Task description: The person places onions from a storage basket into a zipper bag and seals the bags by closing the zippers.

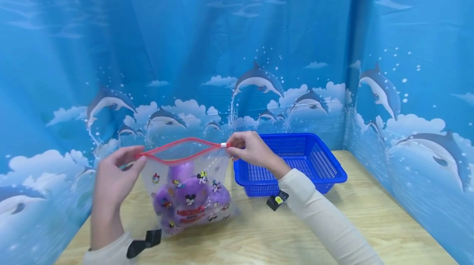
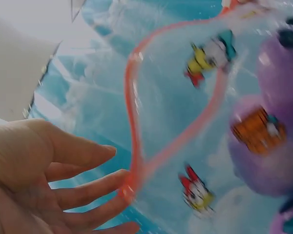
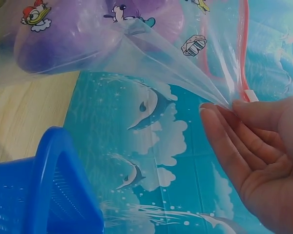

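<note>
A clear zip bag (image 1: pixel 149 193) with a red seal and printed cartoon characters stands upright, its mouth gaping. Several rounded, shiny purple things (image 1: pixel 181 172) fill its lower part. My right hand (image 1: pixel 249 149) pinches the bag's top right corner between thumb and fingers, beside the white slider (image 1: pixel 223 145). At the opposite corner is my left hand (image 1: pixel 115 178). The left wrist view shows its fingertips (image 2: pixel 121 179) touching the end of the red seal, with the thumb standing apart from them.
Behind and right of the bag, a blue plastic basket (image 1: pixel 292 187) with perforated sides sits on the wood-grain table (image 1: pixel 296 232). My right forearm crosses in front of it. Blue dolphin-print curtains (image 1: pixel 207 51) hang along the back and sides.
</note>
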A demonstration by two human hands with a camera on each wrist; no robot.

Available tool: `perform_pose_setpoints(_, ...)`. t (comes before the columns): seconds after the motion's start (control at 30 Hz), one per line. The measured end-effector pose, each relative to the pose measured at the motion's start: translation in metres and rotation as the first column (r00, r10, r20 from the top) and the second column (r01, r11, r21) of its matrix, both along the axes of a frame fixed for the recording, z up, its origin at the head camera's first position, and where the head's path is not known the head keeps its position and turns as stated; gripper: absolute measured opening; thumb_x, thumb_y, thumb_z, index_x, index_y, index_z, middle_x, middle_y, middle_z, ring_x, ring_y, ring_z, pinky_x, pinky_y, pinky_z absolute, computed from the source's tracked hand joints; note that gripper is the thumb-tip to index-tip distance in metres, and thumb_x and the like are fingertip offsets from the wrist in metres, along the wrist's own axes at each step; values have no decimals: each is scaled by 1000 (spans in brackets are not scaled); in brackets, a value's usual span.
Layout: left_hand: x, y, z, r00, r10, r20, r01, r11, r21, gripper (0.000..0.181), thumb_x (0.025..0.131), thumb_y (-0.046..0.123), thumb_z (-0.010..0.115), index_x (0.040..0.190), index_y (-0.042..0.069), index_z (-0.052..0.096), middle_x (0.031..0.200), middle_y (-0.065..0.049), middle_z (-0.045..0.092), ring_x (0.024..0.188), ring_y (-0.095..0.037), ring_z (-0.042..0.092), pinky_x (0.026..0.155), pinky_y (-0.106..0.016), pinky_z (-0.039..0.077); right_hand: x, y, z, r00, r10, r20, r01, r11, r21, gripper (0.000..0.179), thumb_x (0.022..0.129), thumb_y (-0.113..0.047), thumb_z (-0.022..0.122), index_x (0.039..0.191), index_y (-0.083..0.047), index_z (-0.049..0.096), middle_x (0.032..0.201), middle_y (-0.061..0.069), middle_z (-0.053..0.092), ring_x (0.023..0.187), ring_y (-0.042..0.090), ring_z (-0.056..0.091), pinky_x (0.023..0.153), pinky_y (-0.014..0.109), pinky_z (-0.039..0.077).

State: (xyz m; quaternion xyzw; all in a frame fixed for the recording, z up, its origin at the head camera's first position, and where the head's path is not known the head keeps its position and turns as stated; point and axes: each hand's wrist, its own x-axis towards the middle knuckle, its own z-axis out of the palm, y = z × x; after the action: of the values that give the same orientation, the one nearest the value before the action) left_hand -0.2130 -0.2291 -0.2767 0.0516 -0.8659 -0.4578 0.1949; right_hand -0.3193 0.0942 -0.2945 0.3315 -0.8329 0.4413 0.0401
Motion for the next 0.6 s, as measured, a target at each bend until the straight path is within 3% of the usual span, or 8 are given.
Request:
perform_pose_setpoints(0.13,7,16,18,996,-20,-87,11,995,-99,38,103,23,63,138,10,64,147,-18,59,138,-42,51,111,-62,47,1,0,2,1000,8,25,-7,1000,-20,9,99,-7,66,105,-2,71,98,15,76,87,30,77,71,25,65)
perform_pose_setpoints(0.27,8,35,39,983,-153,-105,131,972,-196,37,100,22,68,134,9,67,141,-20,63,130,-44,59,103,-59,56,1,0,2,999,6,40,-5,999,-35,9,99,-7,67,104,-2,71,98,15,76,84,25,76,72,27,65)
perform_pose_setpoints(0.43,-1,61,59,941,-339,-2,322,894,-312,36,95,23,74,128,9,71,131,-18,70,119,-42,68,95,-53,61,1,1,2,999,6,46,-4,999,-48,9,99,-9,67,103,-2,71,98,16,76,84,24,76,72,28,66)
perform_pose_setpoints(0.6,-18,84,68,894,-447,44,423,807,-412,33,91,15,78,123,6,74,124,-16,74,117,-38,69,96,-53,61,1,2,0,998,19,67,-14,998,-67,9,97,-7,69,102,-1,72,97,17,77,81,20,76,72,29,66)
